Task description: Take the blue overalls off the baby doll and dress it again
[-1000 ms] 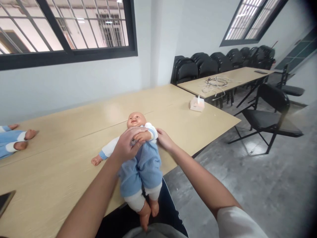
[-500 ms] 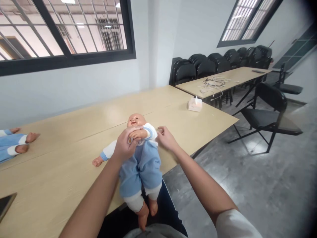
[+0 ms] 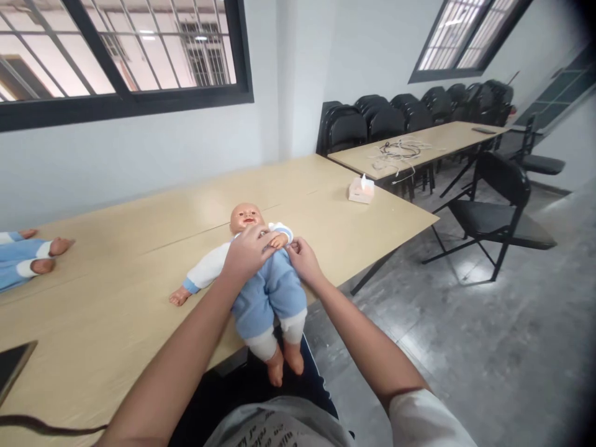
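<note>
A baby doll (image 3: 270, 292) in light blue trousers and a white top lies face up at the table's front edge, its feet over my lap. My left hand (image 3: 246, 251) lies across the doll's chest, with bent fingers gripping at its bent arm, beside the doll's small hand (image 3: 278, 241). Just below the cuff, my right hand (image 3: 303, 261) pinches the doll's clothing at its side; the fingertips are partly hidden. The doll's other arm (image 3: 205, 273) stretches out on the table to the left.
Another doll's legs (image 3: 32, 264) in blue trousers show at the left edge. A dark flat device (image 3: 13, 366) and a strap (image 3: 51, 427) lie at the lower left. A tissue box (image 3: 362, 190) sits farther back, cables (image 3: 400, 152) lie on another table, and a folding chair (image 3: 493, 211) stands right.
My right hand has moved in against the doll's side. The doll's bent arm has shifted lower and right, and its head now faces up more, tilted slightly left. My left hand stays on the chest.
</note>
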Tool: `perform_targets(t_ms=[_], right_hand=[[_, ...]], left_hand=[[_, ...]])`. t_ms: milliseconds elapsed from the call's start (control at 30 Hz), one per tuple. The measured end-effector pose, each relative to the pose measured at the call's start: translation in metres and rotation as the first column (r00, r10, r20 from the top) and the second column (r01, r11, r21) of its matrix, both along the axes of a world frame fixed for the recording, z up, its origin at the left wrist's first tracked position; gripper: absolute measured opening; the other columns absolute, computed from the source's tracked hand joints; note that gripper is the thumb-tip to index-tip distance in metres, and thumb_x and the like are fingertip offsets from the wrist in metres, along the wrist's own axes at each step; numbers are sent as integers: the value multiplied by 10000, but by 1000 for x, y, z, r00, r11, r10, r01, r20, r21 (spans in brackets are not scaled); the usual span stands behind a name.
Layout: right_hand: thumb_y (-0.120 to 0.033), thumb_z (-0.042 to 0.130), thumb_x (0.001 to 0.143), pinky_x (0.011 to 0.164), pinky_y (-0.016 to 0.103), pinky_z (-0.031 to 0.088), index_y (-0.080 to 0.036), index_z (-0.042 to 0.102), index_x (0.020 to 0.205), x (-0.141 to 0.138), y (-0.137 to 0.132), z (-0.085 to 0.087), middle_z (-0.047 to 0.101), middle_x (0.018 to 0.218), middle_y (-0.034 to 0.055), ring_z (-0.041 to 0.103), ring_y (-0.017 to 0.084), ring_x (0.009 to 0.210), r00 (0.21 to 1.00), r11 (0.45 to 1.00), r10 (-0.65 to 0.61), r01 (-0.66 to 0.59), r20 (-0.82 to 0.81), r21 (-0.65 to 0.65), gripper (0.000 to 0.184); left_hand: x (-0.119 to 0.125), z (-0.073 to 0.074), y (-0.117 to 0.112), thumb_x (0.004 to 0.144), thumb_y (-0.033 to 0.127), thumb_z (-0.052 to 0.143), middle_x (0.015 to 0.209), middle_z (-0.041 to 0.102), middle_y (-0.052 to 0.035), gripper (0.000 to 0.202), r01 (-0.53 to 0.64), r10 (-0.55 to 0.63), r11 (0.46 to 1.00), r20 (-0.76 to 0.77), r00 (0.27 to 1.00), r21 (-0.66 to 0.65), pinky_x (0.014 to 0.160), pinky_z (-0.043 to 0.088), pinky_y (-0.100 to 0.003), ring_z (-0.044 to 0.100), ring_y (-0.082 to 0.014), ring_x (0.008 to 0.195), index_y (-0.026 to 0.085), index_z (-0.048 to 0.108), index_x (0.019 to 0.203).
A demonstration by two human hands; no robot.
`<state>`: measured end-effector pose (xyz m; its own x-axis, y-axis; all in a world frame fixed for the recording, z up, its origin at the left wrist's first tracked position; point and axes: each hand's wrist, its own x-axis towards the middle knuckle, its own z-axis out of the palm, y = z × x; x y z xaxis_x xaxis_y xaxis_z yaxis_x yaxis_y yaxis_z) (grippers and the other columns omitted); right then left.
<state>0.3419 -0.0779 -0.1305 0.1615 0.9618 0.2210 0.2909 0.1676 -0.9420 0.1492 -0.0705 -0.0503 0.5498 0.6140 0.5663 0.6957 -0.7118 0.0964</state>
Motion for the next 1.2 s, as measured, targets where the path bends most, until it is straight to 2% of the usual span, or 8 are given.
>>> perform_targets(t_ms=[167,267,367,467,567,700,833,1200], right_hand=[[-418,599,897,889,387,527,-180,577,1184,9,-21,-7,691,1114,100,653,222,970,998,1000,12,-12,-65,-11,373],[-397,547,948,923,442,532,-178,524,1308,13,-68,-3,625,1238,146,632,250,1058,997,990,-74,72,13,118,422],[-324,553,962,1005,519,484,-189,509,1347,13,-133,-3,552,1280,163,549,296,1200,935,918,-276,189,222,348,410],[-258,592,938,993,520,492,-215,538,1316,9,-191,-7,573,1195,134,553,299,1169,877,872,-150,-100,457,479,385],[-294,635,926,968,492,522,-211,525,1371,3,-213,-5,619,1225,140,586,298,1158,770,816,81,-416,632,402,466],[-321,620,950,1125,580,420,-216,447,1504,-6,-184,9,522,1485,165,444,349,1407,741,887,63,-348,669,302,590],[-312,577,980,1183,619,357,-246,501,1482,-20,-135,19,474,1545,133,339,343,1484,770,905,123,-346,627,248,512],[-254,552,969,1182,570,338,-197,622,1348,-70,-45,22,516,1461,174,416,309,1413,775,889,202,-402,599,221,390]], left_hand=[[19,15,-11,996,381,574,1233,668,-87,331,92,-116,986,-173,978,-141,945,499,-406,612,-273,1120,260,638,1297],[18,17,-37,978,428,605,1428,595,-93,537,206,-234,951,-99,967,-230,1074,450,-431,554,-280,1287,247,487,1470],[-3,8,-73,1007,419,557,1449,589,-86,512,195,-177,955,95,980,-225,1140,406,-441,527,-264,1337,245,460,1479],[-37,-14,-112,1025,339,509,1232,687,-76,288,44,18,976,282,959,-215,1058,465,-432,609,-245,1177,236,584,1284],[-69,-42,-143,1019,319,502,1006,705,-60,155,-92,179,954,298,937,-284,917,513,-412,645,-234,970,226,623,1045],[-91,-66,-167,1012,349,512,1089,719,-77,190,-131,225,921,227,948,-368,947,522,-444,660,-256,1037,233,633,1102],[-90,-70,-169,991,413,565,1341,646,-108,357,-94,194,912,218,957,-399,1051,508,-487,609,-292,1239,264,577,1314],[-108,-70,-118,1024,468,463,1375,651,-105,430,-186,421,811,332,844,-555,1084,501,-441,620,-258,1271,227,577,1363]])
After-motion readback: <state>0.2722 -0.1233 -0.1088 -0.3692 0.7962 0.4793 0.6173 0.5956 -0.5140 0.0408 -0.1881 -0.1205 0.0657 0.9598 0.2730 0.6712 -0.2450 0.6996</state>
